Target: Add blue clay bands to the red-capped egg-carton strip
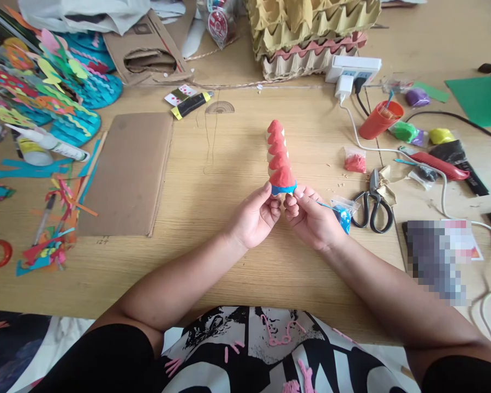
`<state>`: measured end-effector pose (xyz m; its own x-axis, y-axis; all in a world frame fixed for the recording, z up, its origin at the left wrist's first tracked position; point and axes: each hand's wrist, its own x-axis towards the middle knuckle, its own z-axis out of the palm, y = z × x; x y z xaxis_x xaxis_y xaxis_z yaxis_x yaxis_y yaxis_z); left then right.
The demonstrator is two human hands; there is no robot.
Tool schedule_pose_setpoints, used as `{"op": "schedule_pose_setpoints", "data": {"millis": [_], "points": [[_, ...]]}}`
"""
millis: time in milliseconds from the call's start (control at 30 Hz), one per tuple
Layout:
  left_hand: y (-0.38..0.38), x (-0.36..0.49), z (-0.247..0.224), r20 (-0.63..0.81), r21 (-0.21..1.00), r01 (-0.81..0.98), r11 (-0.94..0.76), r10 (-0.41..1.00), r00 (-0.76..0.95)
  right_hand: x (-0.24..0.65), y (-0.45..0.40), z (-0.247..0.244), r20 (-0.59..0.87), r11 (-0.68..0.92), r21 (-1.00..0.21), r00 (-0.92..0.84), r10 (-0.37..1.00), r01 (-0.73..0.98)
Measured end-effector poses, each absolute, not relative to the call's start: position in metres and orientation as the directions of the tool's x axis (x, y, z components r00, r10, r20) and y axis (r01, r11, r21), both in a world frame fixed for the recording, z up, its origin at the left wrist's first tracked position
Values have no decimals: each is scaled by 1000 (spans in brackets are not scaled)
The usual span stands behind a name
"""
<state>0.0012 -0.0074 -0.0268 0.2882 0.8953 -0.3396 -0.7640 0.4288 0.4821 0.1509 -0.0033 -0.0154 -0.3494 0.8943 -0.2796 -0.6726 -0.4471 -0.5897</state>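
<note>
Between my two hands is a strip of egg-carton cups [279, 158], its bumps covered in red clay and pale carton showing along the sides. A band of blue clay [284, 190] runs round its near end. My left hand [253, 214] pinches that end from the left, fingers curled under. From the right, my right hand [313, 215] grips the same end with thumb and fingers. A thin blue stick [327, 206] pokes out beside the right hand; whether the fingers hold it I cannot tell. Close by lies a small bag of blue clay [343, 218].
Black-handled scissors [374, 204], a bag of red clay [355, 160] and a tilted red cup [380, 120] lie to the right. A white cable [393, 149] leads from a power strip [354, 68]. Egg trays [311, 33] stand behind; cardboard [125, 174] lies left.
</note>
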Motion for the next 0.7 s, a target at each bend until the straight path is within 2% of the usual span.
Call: {"op": "schedule_pose_setpoints", "data": {"millis": [133,333,700], "points": [[-8,2,-26,-348,475,-770,426,895,280,152,-4,-17,-282,-434,-618,-330,901,-656],[-8,1,-22,-265,540,-708,454,891,369,152,0,-20,-297,-512,-570,-420,858,-643],[-9,2,-23,-281,576,-686,444,896,344,149,-5,-19,-256,-407,-705,-326,910,-581]]}}
